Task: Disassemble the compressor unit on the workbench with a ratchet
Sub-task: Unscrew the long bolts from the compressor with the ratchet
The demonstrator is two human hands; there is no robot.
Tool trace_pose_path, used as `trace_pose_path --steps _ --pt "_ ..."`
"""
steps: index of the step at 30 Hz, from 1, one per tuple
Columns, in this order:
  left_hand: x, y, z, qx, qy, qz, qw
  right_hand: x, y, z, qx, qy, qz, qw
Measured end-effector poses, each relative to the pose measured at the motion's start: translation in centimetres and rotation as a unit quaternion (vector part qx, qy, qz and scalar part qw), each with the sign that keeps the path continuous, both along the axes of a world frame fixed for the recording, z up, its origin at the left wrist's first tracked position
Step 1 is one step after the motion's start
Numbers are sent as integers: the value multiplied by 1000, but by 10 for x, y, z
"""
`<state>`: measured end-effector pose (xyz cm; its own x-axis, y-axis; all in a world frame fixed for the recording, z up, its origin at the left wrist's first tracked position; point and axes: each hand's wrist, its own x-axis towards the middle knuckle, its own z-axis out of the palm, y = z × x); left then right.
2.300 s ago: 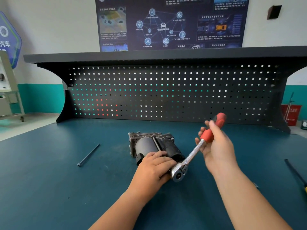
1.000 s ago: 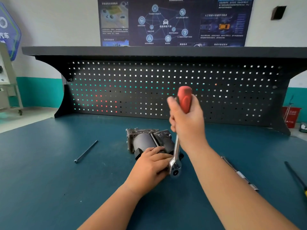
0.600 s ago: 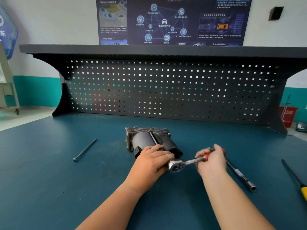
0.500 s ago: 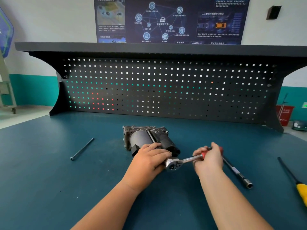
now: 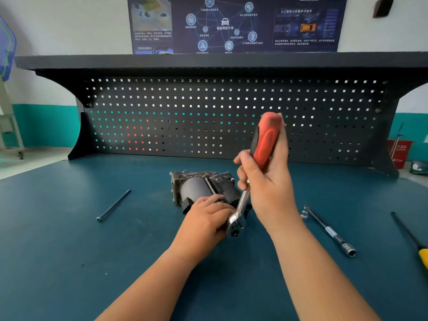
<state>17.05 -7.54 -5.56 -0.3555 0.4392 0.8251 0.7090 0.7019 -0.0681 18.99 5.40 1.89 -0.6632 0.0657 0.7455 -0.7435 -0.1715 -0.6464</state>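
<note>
The compressor (image 5: 194,188) lies on its side near the middle of the workbench (image 5: 69,251), a dull grey drum beside a black one, both joined to a scuffed metal block at the far end. The left hand (image 5: 206,221) grips its near end, fingers curled over the top. The right hand (image 5: 268,186) is wrapped around the red grip of the ratchet (image 5: 264,144), which stands steeply upright with its chrome head down at the compressor's near end. The left hand hides that end, so what the ratchet head sits on cannot be seen. A screwdriver (image 5: 410,235) with a yellow handle is cut off at the right edge. The bench top is dark teal; a long thin bolt (image 5: 113,205) lies to the left, an extension bar (image 5: 328,230) to the right. A black pegboard (image 5: 208,112) backs the bench, below a dark poster (image 5: 231,24) on a white wall
</note>
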Motion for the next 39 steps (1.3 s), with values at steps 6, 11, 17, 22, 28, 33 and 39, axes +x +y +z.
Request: trace_pose_path --steps 6,11,17,22,28,33,39 --pt "4 -5 2 -7 -5 -24 1000 -21 22 -4 -207 -127 25 970" --pt "6 -3 5 -1 -16 -7 1000 -36 36 -30 -466 -334 64 817" --pt "3 -2 4 -14 -1 -15 1000 -34 34 -34 -469 -353 35 808" --pt "4 -4 5 9 -13 -35 999 -27 21 -9 -293 -180 15 939" --pt "5 -11 11 -13 -30 -70 997 -19 11 3 -162 -114 1 980" --pt "7 -7 13 -4 -10 -55 998 -19 -2 17 -25 -84 58 994" --pt "6 -5 8 33 -47 -50 997 -24 4 15 -127 -131 45 982"
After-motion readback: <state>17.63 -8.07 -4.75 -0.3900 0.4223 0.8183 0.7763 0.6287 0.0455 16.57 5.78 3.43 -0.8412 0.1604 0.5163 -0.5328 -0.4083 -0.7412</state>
